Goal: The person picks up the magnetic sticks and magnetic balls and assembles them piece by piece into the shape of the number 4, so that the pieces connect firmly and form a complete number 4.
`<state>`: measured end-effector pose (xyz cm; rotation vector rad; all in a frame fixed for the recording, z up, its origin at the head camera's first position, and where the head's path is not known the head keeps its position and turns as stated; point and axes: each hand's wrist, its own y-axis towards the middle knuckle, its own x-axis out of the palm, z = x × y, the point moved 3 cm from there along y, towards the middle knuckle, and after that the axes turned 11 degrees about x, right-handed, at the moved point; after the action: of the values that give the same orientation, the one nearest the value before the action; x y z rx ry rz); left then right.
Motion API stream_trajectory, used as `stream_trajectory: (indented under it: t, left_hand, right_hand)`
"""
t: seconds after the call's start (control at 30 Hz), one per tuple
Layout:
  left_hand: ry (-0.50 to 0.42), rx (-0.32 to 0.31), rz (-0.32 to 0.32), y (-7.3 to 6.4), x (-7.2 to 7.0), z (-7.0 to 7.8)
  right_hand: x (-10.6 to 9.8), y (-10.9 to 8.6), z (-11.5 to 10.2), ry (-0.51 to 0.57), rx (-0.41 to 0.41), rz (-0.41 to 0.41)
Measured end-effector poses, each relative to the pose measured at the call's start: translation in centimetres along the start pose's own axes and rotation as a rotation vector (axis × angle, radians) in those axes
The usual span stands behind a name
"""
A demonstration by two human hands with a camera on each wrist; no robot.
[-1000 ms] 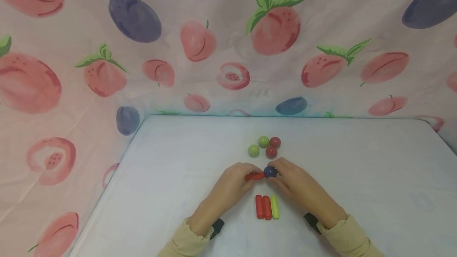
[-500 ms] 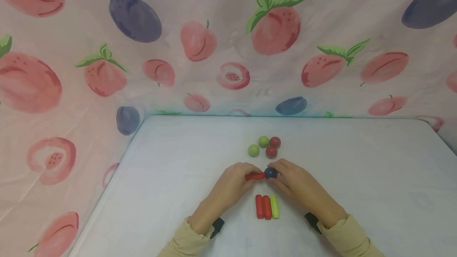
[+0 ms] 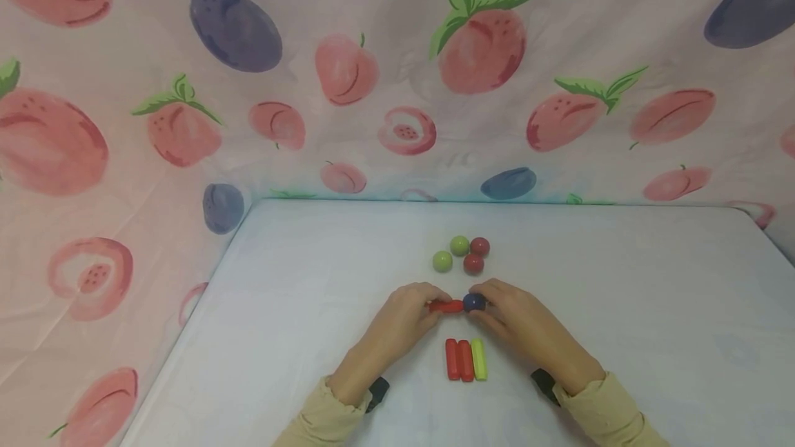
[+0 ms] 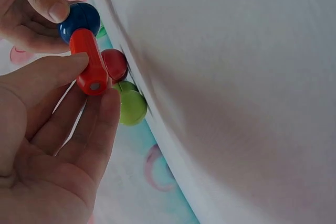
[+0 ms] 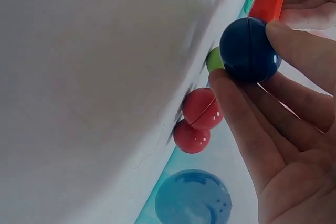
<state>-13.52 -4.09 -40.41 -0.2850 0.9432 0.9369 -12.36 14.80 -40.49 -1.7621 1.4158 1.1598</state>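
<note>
My left hand (image 3: 406,310) pinches a red rod (image 4: 90,59) between thumb and fingers; a small grey disc shows in the rod's near end. Facing it, my right hand (image 3: 518,316) holds a dark blue ball (image 5: 249,50) with a seam round it, thumb on one side and fingertips on the other. The rod's far end meets the ball, and the two form one line in all three views. Just toward me from the hands, two red rods (image 3: 458,361) and a yellow-green rod (image 3: 479,359) lie side by side on the white table (image 3: 310,261).
Beyond the hands, two green balls (image 3: 442,261) and two red balls (image 3: 473,264) sit in a loose cluster on the table. A fruit-printed cloth (image 3: 404,74) hangs along the table's back and left edges.
Both hands and the held rod and ball have shifted very slightly right and toward me. The rod now lies straighter in line with the ball. The loose balls and rods stay put.
</note>
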Motion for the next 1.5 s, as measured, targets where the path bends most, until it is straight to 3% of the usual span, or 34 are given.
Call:
stream_trajectory:
  t: [0.57, 0.9, 1.23, 1.5]
  left_hand:
    - [-0.02, -0.029, 0.0, 0.0, 0.2, -0.3]
    - [0.022, -0.039, 0.021, -0.2, 0.0, -0.2]
    - [0.011, -0.12, 0.081, -0.1, -1.0, -0.5]
    - [0.05, -0.077, 0.115, 0.4, -1.4, -1.2]
  right_hand:
    - [0.2, 0.0, 0.4, 0.032, 0.047, -0.032]
    - [0.1, 0.1, 0.9, 0.042, 0.112, -0.084]
    - [0.0, 0.2, 0.8, 0.021, 0.138, -0.104]
    - [0.1, 0.2, 0.8, 0.025, 0.133, -0.099]
